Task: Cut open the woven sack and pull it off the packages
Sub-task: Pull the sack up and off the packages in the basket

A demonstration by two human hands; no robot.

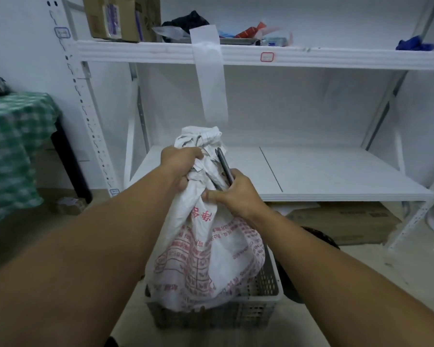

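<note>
A white woven sack (pixel 206 259) with red printing stands full in a grey perforated crate (pixel 258 309) on the floor. Its neck is bunched and tied at the top. My left hand (pixel 179 166) is shut on the bunched neck just below the knot. My right hand (pixel 233 194) holds dark scissors (pixel 224 169), whose blades point up along the right side of the neck. The packages inside the sack are hidden.
A white metal shelf unit (pixel 311 56) stands right behind the sack, its lower shelf (pixel 336 171) bare. A cardboard box (pixel 120 18) and small items sit on the upper shelf. A table with a green checked cloth (pixel 13 146) is at the left. Flattened cardboard (pixel 348 221) lies under the shelf.
</note>
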